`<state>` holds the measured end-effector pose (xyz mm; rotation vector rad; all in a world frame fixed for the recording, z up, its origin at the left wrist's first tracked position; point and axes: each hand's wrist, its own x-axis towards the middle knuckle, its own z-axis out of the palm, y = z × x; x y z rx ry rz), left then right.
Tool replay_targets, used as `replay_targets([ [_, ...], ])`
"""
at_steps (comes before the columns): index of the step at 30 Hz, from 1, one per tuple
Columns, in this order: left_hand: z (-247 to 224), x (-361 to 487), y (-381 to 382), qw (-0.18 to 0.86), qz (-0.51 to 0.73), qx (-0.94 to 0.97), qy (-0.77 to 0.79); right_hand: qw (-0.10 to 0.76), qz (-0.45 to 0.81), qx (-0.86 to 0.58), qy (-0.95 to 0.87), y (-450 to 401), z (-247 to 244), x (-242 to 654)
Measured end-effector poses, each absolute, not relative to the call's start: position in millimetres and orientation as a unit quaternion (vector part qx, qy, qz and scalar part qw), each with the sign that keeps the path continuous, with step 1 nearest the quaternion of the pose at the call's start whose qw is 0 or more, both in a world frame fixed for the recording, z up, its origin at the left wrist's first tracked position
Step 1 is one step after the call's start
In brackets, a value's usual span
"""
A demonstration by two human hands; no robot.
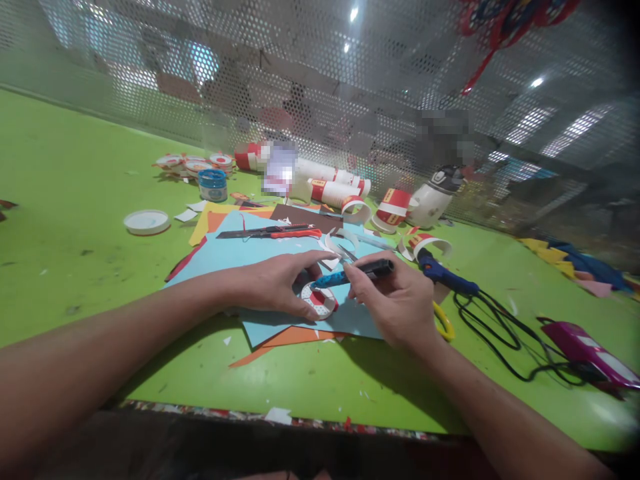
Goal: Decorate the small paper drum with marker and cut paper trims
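Note:
A small round paper piece (325, 308) with a red middle and a white dotted rim sits in the grasp of my left hand (280, 281). The thumb presses its near edge, while the index finger reaches over the far side. My right hand (397, 301) grips a blue marker (334, 277) with a black end, its tip at the piece's rim. Beneath both hands lie light blue paper sheets (225, 261). A red-handled cutting tool (295, 233) rests on them. Beside my right hand shows a yellow handle loop (445, 323); the rest is hidden.
A blue glue gun (453, 277) trails a black cable toward a magenta box (590, 350) at right. Red-and-white paper cups (393, 208), a white bottle (434, 200), a blue jar (213, 185) and a white lid (147, 221) stand behind. A perforated screen borders the back.

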<state>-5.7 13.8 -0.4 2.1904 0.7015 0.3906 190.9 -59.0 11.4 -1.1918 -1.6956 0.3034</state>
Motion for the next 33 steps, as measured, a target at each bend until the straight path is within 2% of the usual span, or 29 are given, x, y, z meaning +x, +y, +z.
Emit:
replay_targets([
  [15, 0.7, -4.8, 13.7, 0.402, 0.157, 0.857, 0.280, 0.501, 0.135, -0.486, -0.703, -58.1, 9.9, 191.9],
  [26, 0.8, -4.6, 13.3, 0.394, 0.155, 0.863, 0.276, 0.450, 0.156, -0.483, -0.735, -57.5, 19.7, 192.9],
  [33, 0.5, -5.5, 13.7, 0.382, 0.145, 0.868, 0.282, 0.451, 0.160, -0.485, -0.732, -58.3, 19.1, 190.3],
])
